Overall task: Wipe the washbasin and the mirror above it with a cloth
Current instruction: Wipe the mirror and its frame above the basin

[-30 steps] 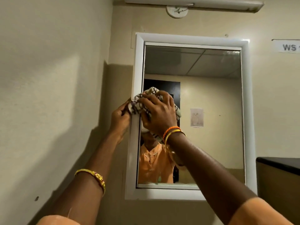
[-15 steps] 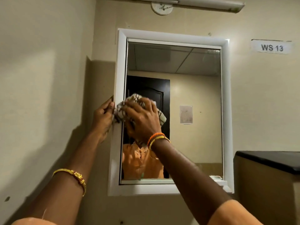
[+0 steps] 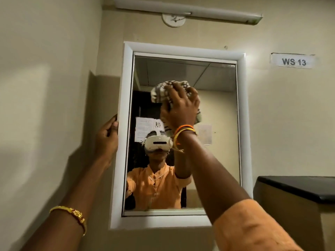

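A mirror in a thick white frame hangs on the beige wall. My right hand presses a bunched checked cloth flat against the upper middle of the glass. My left hand grips the outer left edge of the frame, fingers wrapped round it. The glass reflects a person in an orange shirt with a white headset. The washbasin is out of view.
A tube light fitting runs above the mirror, with a round white wall plate under it. A label reading WS 13 is at the right. A dark-topped counter juts out at lower right. A wall corner lies left.
My right hand slid the cloth from the mirror's left edge up and right to the upper middle. The left hand stayed on the frame's left edge.
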